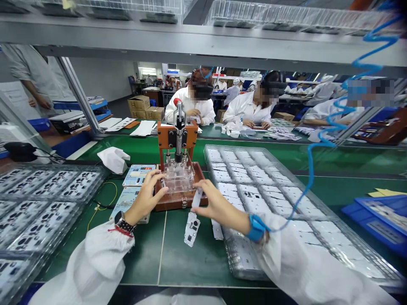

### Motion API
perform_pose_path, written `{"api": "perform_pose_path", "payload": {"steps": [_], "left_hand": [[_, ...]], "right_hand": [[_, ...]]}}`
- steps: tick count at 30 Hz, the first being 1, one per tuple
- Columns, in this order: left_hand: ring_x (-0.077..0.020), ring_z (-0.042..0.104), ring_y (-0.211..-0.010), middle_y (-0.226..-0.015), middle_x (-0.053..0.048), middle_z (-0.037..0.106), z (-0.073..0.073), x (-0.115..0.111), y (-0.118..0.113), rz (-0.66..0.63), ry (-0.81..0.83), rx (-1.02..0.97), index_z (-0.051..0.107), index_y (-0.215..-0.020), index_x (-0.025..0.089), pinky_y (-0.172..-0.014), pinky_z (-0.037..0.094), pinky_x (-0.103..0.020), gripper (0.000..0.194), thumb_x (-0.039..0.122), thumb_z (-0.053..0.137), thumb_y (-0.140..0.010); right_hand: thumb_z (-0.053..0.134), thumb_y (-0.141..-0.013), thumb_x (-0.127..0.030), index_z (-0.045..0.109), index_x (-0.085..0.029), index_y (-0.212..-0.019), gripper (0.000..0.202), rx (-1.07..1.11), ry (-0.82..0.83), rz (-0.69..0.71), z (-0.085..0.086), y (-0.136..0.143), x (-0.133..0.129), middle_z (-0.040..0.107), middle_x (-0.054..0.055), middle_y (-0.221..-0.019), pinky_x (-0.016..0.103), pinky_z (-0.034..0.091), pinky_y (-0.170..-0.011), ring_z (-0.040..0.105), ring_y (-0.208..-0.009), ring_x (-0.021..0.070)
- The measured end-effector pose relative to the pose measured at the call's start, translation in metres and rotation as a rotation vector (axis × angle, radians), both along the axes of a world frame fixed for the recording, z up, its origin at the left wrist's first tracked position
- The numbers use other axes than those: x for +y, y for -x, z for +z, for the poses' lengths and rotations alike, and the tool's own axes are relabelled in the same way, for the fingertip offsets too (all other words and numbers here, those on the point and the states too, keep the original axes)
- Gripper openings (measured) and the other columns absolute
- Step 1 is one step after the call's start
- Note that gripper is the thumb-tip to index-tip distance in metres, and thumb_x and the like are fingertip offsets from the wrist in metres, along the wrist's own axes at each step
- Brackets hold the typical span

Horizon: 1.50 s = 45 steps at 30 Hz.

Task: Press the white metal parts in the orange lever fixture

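My right hand (pixel 216 205) pinches a narrow white circuit board (pixel 197 197) between thumb and fingers, at the front right of a test fixture (pixel 178 167). The fixture has an orange-brown frame, clear acrylic plates and a red-tipped toggle clamp. At its left side is my left hand (pixel 146 199), thumb and fingers apart, the fingertips at the edge of the clear plates. A small piece near those fingertips is too unclear to name. Below the fixture, a white circuit board with black parts (pixel 192 229) lies on the green bench (pixel 187 269).
Stacked clear trays of boards stand on the right (pixel 254 186) and left (pixel 47 199). Light-blue meter boxes (pixel 135 176) sit left of the fixture. A coiled blue cord (pixel 310 163) runs to my right wristband. Co-workers sit across the bench; a metal shelf beam (pixel 203 40) crosses overhead.
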State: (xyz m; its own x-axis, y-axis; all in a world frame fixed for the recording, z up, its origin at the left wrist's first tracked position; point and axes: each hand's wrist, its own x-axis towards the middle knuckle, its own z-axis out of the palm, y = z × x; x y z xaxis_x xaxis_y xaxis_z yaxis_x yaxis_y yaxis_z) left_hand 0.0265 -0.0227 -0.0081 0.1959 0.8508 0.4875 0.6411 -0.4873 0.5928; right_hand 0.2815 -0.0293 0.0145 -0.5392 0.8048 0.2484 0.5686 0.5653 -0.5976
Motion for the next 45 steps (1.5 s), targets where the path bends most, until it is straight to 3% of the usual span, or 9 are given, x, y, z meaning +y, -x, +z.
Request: {"api": "perform_pose_path", "payload": {"steps": [6,11,17,24,29,34,39,42,45], "left_hand": [[-0.0265,0.039,-0.129,-0.134,-0.011,0.045,-0.001,0.010,-0.005,-0.055,0.060,-0.043,0.053,-0.110,0.020,-0.107,0.031,-0.042,0.032,0.041,0.053,-0.087],[-0.0282,0.036,-0.132,-0.136,-0.013,0.047,-0.006,0.025,-0.002,-0.072,0.112,0.022,0.052,-0.117,0.020,-0.109,0.025,-0.049,0.038,0.043,0.052,-0.087],[-0.0296,0.037,-0.130,-0.136,-0.012,0.047,-0.006,0.028,0.000,-0.072,0.117,0.055,0.054,-0.116,0.021,-0.109,0.025,-0.049,0.040,0.043,0.059,-0.083],[-0.0283,0.048,-0.112,-0.110,-0.010,0.049,-0.002,0.025,-0.008,0.049,-0.008,0.089,0.056,-0.098,0.018,-0.098,0.037,-0.044,0.032,0.042,0.066,-0.079],[-0.0285,0.046,-0.119,-0.123,-0.012,0.050,-0.002,0.024,-0.011,-0.008,-0.020,0.131,0.053,-0.098,0.018,-0.099,0.038,-0.044,0.025,0.039,0.060,-0.085],[-0.0295,0.048,-0.115,-0.118,-0.013,0.054,0.004,0.016,-0.004,-0.084,-0.039,0.316,0.056,-0.113,0.017,-0.097,0.040,-0.046,0.030,0.035,0.053,-0.090],[-0.0266,0.052,-0.098,-0.098,-0.010,0.054,0.008,0.008,-0.007,-0.003,-0.107,0.428,0.062,-0.109,0.018,-0.086,0.046,-0.042,0.028,0.020,0.040,-0.092],[-0.0273,0.052,-0.095,-0.094,-0.011,0.054,0.011,0.008,-0.012,0.043,-0.096,0.380,0.063,-0.110,0.015,-0.086,0.045,-0.043,0.030,0.015,0.041,-0.088],[-0.0259,0.054,-0.089,-0.085,-0.008,0.057,0.017,0.012,-0.015,0.094,0.015,0.211,0.062,-0.111,0.014,-0.085,0.044,-0.041,0.033,0.014,0.044,-0.084]], "right_hand": [[0.077,-0.065,-0.028,0.051,-0.015,-0.121,0.063,0.044,-0.092,0.159,0.005,0.010,0.077,0.054,0.013,-0.124,0.043,0.040,-0.101,0.051,-0.117,0.0262],[0.076,-0.068,-0.028,0.054,-0.013,-0.121,0.060,-0.020,-0.050,0.251,0.000,0.018,0.097,0.055,0.014,-0.126,0.040,0.040,-0.102,0.052,-0.119,0.0250],[0.077,-0.067,-0.030,0.056,-0.016,-0.120,0.059,-0.013,-0.073,0.231,-0.004,0.015,0.096,0.056,0.011,-0.125,0.040,0.040,-0.101,0.052,-0.117,0.0244],[0.069,-0.076,-0.043,0.057,-0.017,-0.116,0.050,-0.108,-0.235,0.086,-0.007,0.019,0.080,0.049,0.014,-0.122,0.046,0.040,-0.099,0.046,-0.115,0.0280],[0.058,-0.082,-0.053,0.058,-0.016,-0.117,0.051,-0.273,-0.303,-0.021,-0.005,0.023,0.073,0.051,0.015,-0.111,0.047,0.043,-0.089,0.047,-0.102,0.0294],[0.058,-0.086,-0.034,0.059,-0.020,-0.117,0.033,-0.335,-0.233,0.075,0.002,0.011,0.072,0.055,0.010,-0.102,0.039,0.044,-0.085,0.050,-0.094,0.0241],[0.055,-0.088,-0.026,0.060,-0.014,-0.107,0.023,-0.275,-0.195,-0.037,-0.001,0.008,0.064,0.056,0.010,-0.098,0.036,0.044,-0.085,0.054,-0.097,0.0233],[0.058,-0.083,-0.021,0.061,-0.014,-0.100,0.019,-0.112,-0.124,-0.081,-0.003,0.010,0.061,0.058,0.010,-0.098,0.036,0.044,-0.086,0.055,-0.097,0.0234],[0.059,-0.078,-0.015,0.063,-0.015,-0.098,0.020,0.053,-0.031,-0.101,-0.004,0.011,0.066,0.062,0.005,-0.084,0.033,0.045,-0.082,0.059,-0.085,0.0195]]}}
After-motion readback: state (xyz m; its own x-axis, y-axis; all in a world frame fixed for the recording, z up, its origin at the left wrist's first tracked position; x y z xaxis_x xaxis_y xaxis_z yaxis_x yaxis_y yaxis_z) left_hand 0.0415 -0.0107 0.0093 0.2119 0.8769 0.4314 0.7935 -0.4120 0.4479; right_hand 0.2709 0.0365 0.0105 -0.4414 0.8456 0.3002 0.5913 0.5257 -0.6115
